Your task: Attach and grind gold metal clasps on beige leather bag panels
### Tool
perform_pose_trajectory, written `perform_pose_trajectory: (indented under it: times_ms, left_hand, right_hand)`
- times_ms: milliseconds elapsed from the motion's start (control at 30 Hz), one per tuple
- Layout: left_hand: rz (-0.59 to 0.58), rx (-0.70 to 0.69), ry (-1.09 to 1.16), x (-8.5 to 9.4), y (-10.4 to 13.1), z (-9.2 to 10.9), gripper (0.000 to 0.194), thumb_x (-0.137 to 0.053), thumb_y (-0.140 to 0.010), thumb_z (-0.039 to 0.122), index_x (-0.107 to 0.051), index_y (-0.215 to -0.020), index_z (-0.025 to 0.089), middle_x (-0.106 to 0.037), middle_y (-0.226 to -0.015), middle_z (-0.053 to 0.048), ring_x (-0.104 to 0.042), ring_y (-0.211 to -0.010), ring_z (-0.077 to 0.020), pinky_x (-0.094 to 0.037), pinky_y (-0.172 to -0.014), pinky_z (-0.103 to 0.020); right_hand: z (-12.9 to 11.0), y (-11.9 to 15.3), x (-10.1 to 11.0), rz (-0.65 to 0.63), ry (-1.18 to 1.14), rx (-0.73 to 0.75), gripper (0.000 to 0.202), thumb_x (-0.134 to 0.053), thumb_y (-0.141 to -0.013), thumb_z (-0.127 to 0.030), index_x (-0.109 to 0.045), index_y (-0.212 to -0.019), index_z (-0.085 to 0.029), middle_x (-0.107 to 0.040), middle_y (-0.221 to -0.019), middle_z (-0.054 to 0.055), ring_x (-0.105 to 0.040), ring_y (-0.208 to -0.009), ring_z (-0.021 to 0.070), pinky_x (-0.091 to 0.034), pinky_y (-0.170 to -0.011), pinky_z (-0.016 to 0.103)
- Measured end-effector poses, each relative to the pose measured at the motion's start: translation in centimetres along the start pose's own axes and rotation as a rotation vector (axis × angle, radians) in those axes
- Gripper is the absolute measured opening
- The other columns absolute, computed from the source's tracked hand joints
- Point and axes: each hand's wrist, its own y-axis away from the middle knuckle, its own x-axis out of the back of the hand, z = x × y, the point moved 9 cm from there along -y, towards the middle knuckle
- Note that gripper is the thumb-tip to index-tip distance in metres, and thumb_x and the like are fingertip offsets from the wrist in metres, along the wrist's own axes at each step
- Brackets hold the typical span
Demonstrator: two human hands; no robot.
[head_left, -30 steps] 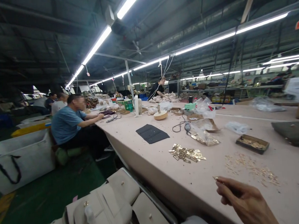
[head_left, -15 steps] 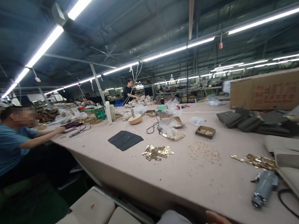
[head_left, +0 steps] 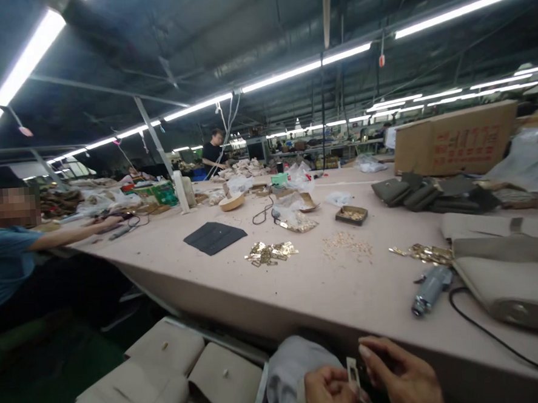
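Low in the view, in front of the table edge, both of my hands are close together. My left hand (head_left: 328, 391) pinches a small pale-gold metal plate (head_left: 353, 371) with a slot in it, held upright. Just to its right, my right hand (head_left: 400, 370) has its thumb and forefinger drawn together; whatever is between them is too small to tell. A pile of similar gold slotted plates (head_left: 270, 253) lies on the table (head_left: 302, 297). Right of that pile are scattered tiny gold pieces (head_left: 347, 246). A grey power screwdriver (head_left: 432, 290) rests on its side near more gold fittings (head_left: 422, 253).
Beige bags (head_left: 229, 374) with small knobs fill a cart at lower left. More beige bags (head_left: 519, 271) lie at right, near a cord. Behind are a dark panel (head_left: 214, 236), a small tray (head_left: 350, 215) and a cardboard box (head_left: 456, 138). A co-worker (head_left: 7, 248) sits at left.
The view has tipped downward and turned. Both my hands now show at the bottom, with the slotted plate in the left; before, only part of one hand showed.
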Motion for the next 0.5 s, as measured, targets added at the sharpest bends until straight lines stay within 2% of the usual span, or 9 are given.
perform_pose_trajectory:
  times_ms: [67,167,233,367,500]
  left_hand:
    - [0.015,-0.076,0.046,-0.4,0.5,1.0,0.048,-0.086,-0.062,0.056,-0.069,-0.080,0.015,-0.073,-0.063,-0.008,-0.053,-0.033,-0.0132,-0.036,-0.034,-0.024]
    - [-0.016,-0.120,0.050,-1.1,0.8,1.8,0.037,-0.084,-0.064,0.040,-0.073,-0.084,0.010,-0.071,-0.055,-0.006,-0.055,-0.036,-0.0111,-0.039,-0.040,-0.020]
    - [-0.064,-0.120,0.090,-1.5,0.7,1.8,0.034,-0.081,-0.067,0.036,-0.075,-0.087,0.008,-0.074,-0.061,-0.007,-0.059,-0.040,-0.0116,-0.044,-0.043,-0.019]
    - [-0.128,-0.069,0.109,-1.8,0.8,1.2,0.042,-0.081,-0.072,0.037,-0.077,-0.098,0.005,-0.071,-0.054,-0.006,-0.062,-0.042,-0.0140,-0.050,-0.046,-0.021]
    - [-0.174,-0.108,0.100,-2.1,0.9,1.6,0.044,-0.080,-0.076,0.038,-0.079,-0.103,0.003,-0.071,-0.055,-0.007,-0.063,-0.044,-0.0132,-0.051,-0.047,-0.020]
  right_hand:
    - [-1.0,0.7,0.5,-0.010,-0.013,-0.015,0.043,-0.080,-0.073,-0.054,-0.081,-0.093,-0.016,-0.066,-0.062,0.004,-0.060,-0.054,0.0173,-0.051,-0.050,0.024]
    - [-2.0,1.0,0.6,0.002,-0.131,-0.004,0.036,-0.080,-0.076,-0.045,-0.079,-0.093,-0.013,-0.065,-0.063,0.003,-0.058,-0.054,0.0144,-0.051,-0.054,0.024]
    - [-1.7,1.0,0.2,-0.026,-0.184,-0.020,0.032,-0.079,-0.077,-0.041,-0.078,-0.093,-0.012,-0.065,-0.063,0.003,-0.057,-0.054,0.0137,-0.050,-0.054,0.024]
    - [-1.0,1.3,0.1,-0.053,-0.172,-0.083,0.031,-0.080,-0.076,-0.038,-0.077,-0.090,-0.011,-0.064,-0.059,0.002,-0.055,-0.050,0.0131,-0.047,-0.048,0.023]
    - [-1.2,1.4,-0.5,-0.109,-0.164,-0.076,0.030,-0.079,-0.077,-0.038,-0.077,-0.090,-0.011,-0.063,-0.057,0.002,-0.056,-0.047,0.0132,-0.048,-0.048,0.024]
